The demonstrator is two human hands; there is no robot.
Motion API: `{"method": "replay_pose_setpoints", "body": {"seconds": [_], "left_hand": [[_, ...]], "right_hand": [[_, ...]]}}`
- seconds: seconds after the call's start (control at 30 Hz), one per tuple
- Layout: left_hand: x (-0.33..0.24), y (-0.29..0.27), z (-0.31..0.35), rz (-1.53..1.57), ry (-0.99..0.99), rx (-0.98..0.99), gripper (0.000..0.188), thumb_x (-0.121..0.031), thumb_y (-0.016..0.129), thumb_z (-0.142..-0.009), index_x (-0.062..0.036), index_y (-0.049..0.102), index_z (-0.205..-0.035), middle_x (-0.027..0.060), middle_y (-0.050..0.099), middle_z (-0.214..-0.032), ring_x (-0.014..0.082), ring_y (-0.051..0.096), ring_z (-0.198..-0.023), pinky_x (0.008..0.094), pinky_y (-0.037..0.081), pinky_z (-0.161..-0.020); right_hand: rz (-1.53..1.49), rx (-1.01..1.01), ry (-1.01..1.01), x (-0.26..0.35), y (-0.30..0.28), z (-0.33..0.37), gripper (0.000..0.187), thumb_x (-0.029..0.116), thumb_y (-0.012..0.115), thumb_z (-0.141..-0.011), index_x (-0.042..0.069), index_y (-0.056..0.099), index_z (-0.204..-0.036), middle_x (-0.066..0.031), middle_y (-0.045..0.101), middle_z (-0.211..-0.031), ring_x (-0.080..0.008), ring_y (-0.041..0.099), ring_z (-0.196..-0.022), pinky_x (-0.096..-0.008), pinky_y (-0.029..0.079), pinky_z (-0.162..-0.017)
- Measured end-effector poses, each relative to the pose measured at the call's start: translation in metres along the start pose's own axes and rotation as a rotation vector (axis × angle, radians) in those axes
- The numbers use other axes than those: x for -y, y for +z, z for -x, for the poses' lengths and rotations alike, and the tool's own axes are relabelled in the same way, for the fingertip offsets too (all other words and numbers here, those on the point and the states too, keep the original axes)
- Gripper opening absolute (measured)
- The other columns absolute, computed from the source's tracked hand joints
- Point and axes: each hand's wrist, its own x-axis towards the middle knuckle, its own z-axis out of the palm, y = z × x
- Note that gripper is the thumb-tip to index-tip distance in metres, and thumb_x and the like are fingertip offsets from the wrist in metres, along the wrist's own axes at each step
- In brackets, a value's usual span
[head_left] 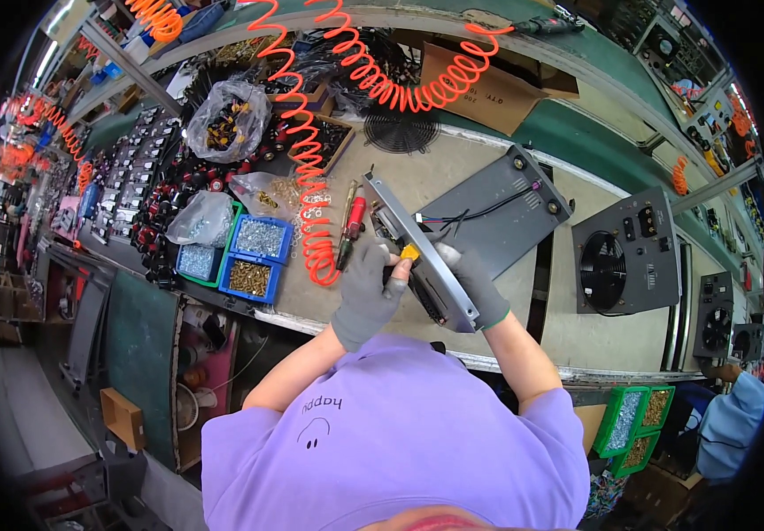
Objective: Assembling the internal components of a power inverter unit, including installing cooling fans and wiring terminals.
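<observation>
My left hand (366,296), in a grey fingerless-tipped glove, pinches a small yellow part (410,252) against the inner side of a grey metal panel (435,270). The panel is tilted up on edge, slanting from the bench toward my body, and dark components line its left side. On the panel's other side my right hand (481,288), also gloved in grey, grips it, its fingers partly hidden. Beyond it lies a flat grey metal plate (497,212) with a bundle of cables (479,210). A red power screwdriver (355,217) rests left of the panel.
Blue bins (258,237) of screws stand at the left, beside bags and many black-and-red parts. An orange coiled hose (307,150) hangs over the bench. A round black fan guard (401,133) lies at the back; a panel with a fan (625,252) stands right. Another person's sleeve (734,425) shows lower right.
</observation>
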Motion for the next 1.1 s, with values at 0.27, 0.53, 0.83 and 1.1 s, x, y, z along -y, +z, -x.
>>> {"method": "replay_pose_setpoints", "body": {"seconds": [0.27,0.53,0.83,1.1], "left_hand": [[-0.004,0.004,-0.006,-0.032,-0.003,0.043,0.021,-0.008,0.067,-0.076,-0.0018,0.051,-0.088,0.0148,0.052,-0.085,0.0293,0.054,-0.073,0.0345,0.044,-0.062],[0.012,-0.007,0.008,0.435,-0.328,-0.024,0.015,-0.01,0.053,-0.087,-0.0009,0.051,-0.099,0.0058,0.053,-0.083,0.0129,0.056,-0.07,0.0268,0.045,-0.061],[0.007,-0.005,0.019,0.592,-0.405,0.054,0.022,-0.018,0.049,-0.093,0.0006,0.048,-0.106,0.0065,0.055,-0.081,0.0094,0.054,-0.069,0.0243,0.045,-0.063],[-0.002,-0.002,0.013,0.493,-0.49,0.168,0.03,-0.025,0.052,-0.092,0.0008,0.046,-0.107,0.0065,0.053,-0.08,0.0095,0.052,-0.061,0.0231,0.043,-0.056]], "right_hand": [[0.068,0.005,-0.05,0.014,0.01,-0.005,0.025,0.016,0.053,-0.088,-0.001,0.058,-0.105,-0.0041,0.06,-0.096,-0.0098,0.055,-0.086,-0.0233,0.043,-0.078],[-0.16,-0.063,-0.006,0.021,0.002,-0.015,0.015,0.011,0.052,-0.086,-0.002,0.058,-0.092,-0.0026,0.059,-0.077,-0.0065,0.053,-0.065,-0.02,0.042,-0.058],[-0.244,-0.031,0.12,0.005,-0.004,-0.025,0.025,0.015,0.051,-0.086,-0.005,0.059,-0.099,-0.0063,0.06,-0.081,-0.01,0.055,-0.067,-0.0229,0.044,-0.062],[-0.176,-0.079,-0.052,0.021,0.012,-0.007,0.023,0.016,0.052,-0.086,-0.003,0.058,-0.098,-0.0059,0.06,-0.086,-0.0099,0.055,-0.071,-0.0224,0.045,-0.066]]}}
